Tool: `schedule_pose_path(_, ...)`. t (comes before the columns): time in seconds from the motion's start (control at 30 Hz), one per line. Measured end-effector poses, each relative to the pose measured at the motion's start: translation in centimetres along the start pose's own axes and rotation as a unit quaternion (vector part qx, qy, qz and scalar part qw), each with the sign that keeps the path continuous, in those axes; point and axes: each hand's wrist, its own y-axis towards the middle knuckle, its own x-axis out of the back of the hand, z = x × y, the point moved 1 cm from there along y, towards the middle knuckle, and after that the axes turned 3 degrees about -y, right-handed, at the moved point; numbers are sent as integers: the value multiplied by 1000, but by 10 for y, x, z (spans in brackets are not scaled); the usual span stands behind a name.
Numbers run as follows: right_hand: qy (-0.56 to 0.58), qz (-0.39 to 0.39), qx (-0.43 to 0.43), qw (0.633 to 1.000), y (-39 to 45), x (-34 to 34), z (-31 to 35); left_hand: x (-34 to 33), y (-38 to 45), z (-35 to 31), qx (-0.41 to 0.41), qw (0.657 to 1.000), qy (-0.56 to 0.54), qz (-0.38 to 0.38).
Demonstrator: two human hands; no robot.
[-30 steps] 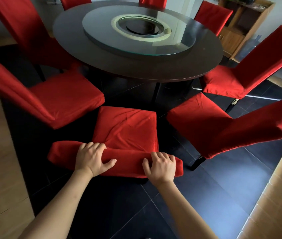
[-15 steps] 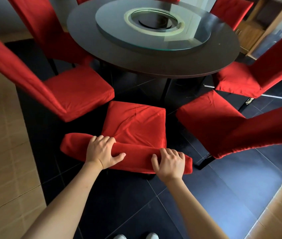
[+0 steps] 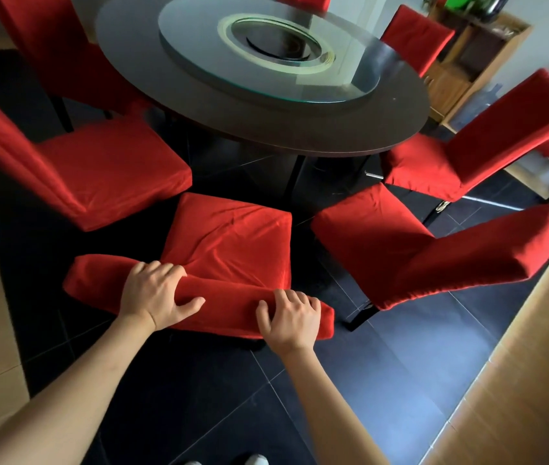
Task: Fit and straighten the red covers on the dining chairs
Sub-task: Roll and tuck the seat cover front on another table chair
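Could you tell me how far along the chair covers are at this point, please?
Mostly done, it seems: the chair on the left and the two chairs on the right wear smooth covers. In hand: the left hand and right hand grip the top of the near chair's backrest. Left: its seat cover shows creases to smooth. The far chairs are only partly in view.

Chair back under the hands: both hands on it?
Yes: the left hand and right hand both rest on the red-covered chair back.
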Motion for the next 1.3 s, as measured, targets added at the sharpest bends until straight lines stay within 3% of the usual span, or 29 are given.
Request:
schedule_pose_path(0.8, 1, -28, 6, 1000, -2, -7, -3, 0, -1, 2, -10, 1000, 7, 21)
schedule_pose_path(1.03, -9, -14, 13, 1000, 0, -6, -3, -1, 0, 3, 6, 998, 29, 46)
schedule_pose_path(1.1, 0, 26, 3, 1000, -1, -7, -2, 1, -2, 3, 13, 996, 34, 77)
schedule_pose_path(1.3, 18, 45, 43, 998, 9, 2, 39, 20, -15, 18, 44, 998, -21, 40)
